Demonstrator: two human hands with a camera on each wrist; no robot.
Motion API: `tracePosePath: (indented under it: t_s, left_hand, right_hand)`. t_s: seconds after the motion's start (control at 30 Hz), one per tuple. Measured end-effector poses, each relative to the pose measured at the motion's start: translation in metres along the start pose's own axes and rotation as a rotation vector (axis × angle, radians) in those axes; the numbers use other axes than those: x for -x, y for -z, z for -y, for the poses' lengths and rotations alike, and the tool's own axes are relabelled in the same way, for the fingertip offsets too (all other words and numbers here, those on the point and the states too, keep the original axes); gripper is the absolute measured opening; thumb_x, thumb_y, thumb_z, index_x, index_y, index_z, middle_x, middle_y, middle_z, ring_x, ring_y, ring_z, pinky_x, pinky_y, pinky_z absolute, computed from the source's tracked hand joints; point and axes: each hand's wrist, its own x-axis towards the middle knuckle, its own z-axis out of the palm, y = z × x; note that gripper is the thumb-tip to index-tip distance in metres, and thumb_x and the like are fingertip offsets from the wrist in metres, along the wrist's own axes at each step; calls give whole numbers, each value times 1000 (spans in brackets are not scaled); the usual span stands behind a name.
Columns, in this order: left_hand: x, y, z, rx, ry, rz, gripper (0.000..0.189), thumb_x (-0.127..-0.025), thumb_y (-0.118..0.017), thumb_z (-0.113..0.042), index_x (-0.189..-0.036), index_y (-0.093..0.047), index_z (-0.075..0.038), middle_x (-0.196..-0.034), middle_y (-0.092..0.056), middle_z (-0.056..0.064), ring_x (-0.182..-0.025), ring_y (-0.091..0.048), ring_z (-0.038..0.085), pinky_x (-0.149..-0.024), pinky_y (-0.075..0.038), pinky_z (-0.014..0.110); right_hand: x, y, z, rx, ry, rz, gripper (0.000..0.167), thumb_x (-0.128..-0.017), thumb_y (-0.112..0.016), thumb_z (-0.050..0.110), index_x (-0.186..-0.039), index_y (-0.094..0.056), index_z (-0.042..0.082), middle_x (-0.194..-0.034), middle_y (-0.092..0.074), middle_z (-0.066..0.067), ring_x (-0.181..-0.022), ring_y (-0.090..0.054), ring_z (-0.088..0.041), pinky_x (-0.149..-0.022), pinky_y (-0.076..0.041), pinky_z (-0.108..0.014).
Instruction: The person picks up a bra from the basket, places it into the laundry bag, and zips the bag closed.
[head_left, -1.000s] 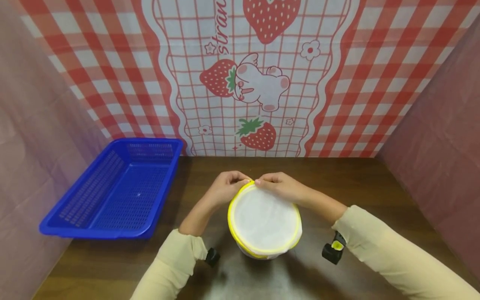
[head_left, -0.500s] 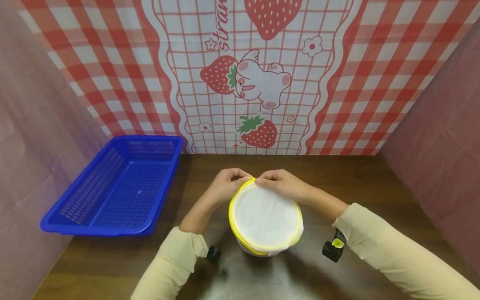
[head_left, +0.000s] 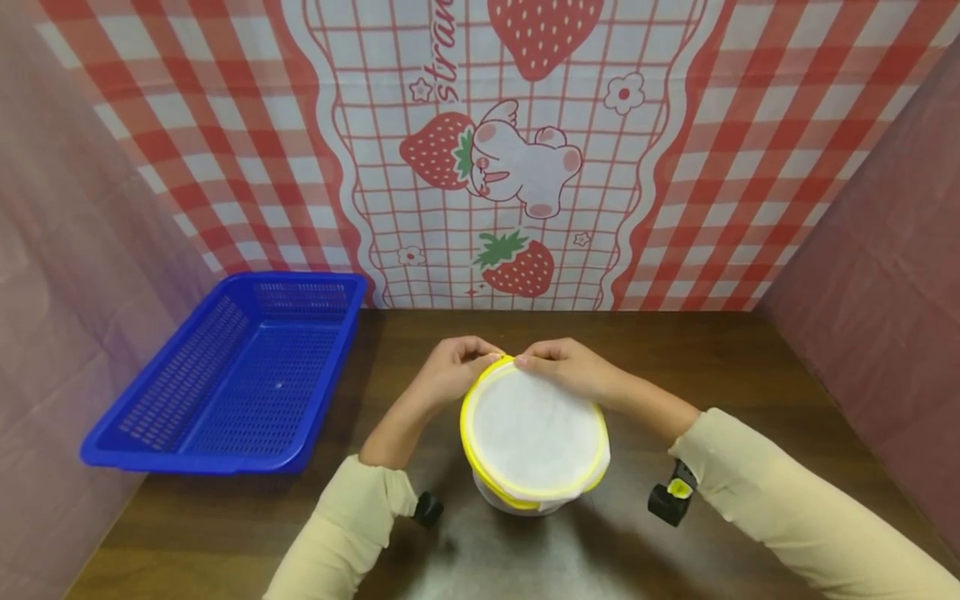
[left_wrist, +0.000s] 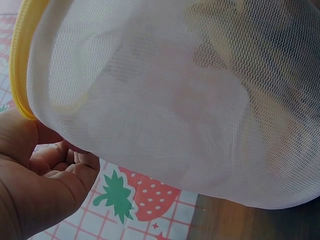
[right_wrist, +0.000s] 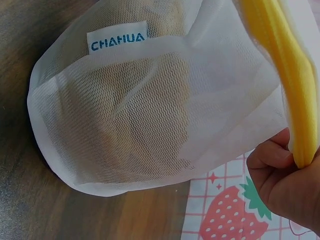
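White mesh bag (head_left: 536, 433) over the middle of the surface (head_left: 712, 354), round top facing the head camera; can't tell if its base touches down. Yellow zip (right_wrist: 295, 85) rings the top. Left hand (head_left: 450, 371) and right hand (head_left: 566, 369) side by side at the far rim, fingers of both pinching the edge. CHAHUA label (right_wrist: 117, 38) on the bag's side. Blue basket (head_left: 217, 462) on the person's left, strawberry-print cloth (head_left: 600, 183) behind.

Mesh bag (head_left: 540, 433): sides mostly hidden under its top from the head; cropped in both wrist views. Tan shapes through the weave too vague to name. Left grip (head_left: 448, 375), right grip (head_left: 570, 367): some fingertips hidden at yellow zip (right_wrist: 287, 70); pull too small to tell. Blue basket (head_left: 262, 462) hides far left corner of surface (head_left: 712, 358); near edge cut off.
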Motion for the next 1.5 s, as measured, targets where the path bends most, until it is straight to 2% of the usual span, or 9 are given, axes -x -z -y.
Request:
tracePosePath:
  t_s: [0.37,0.6,0.8,0.9,1.07,1.5]
  left_hand:
    - [0,2,1,19,1,-9,21,-92,-59,-19,-100,-68,-1,-93,-68,13,-72,-58,14,-63,-51,25]
    - [1,1,1,31,27,-1,21,-92,-59,-20,-100,-68,-2,-95,-68,12,-72,-60,15,-64,-52,26]
    - [0,2,0,41,38,0,22,-91,-60,-20,-100,-68,-3,-94,-68,12,-72,-60,15,-65,-52,26]
    - [1,2,-2,44,35,4,22,-91,-60,-21,-101,-68,-2,-94,-68,12,-73,-60,16,-65,-53,27]
    - [1,3,-3,39,17,16,22,-91,-60,-21,-101,-68,-2,-93,-68,12,-72,-61,15,-65,-53,27]
    - [-1,1,-2,27,21,17,21,-91,-61,-21,-100,-69,-3,-93,-68,11,-71,-61,15,-65,-53,27]
  right_hand:
    - [1,1,-1,-8,-21,-16,36,-94,-54,35,-106,-67,5,-87,-65,-8,-62,-61,-13,-57,-54,-31]
    - [2,0,0,-12,-16,-17,35,-93,-55,36,-104,-68,5,-85,-64,-7,-61,-60,-13,-55,-54,-31]
    - [0,1,1,2,-14,-31,36,-91,-56,42,-100,-70,11,-88,-65,-7,-64,-61,-15,-57,-54,-32]
    - [-1,1,4,18,-5,-33,36,-91,-56,44,-102,-70,13,-93,-66,-7,-68,-62,-15,-59,-54,-32]
    - [-2,0,5,38,30,-15,31,-92,-57,36,-105,-69,11,-97,-66,-8,-69,-59,-13,-60,-52,-29]
    - [-4,1,2,62,8,-13,32,-93,-56,35,-102,-70,7,-86,-66,-7,-63,-59,-13,-57,-52,-30]
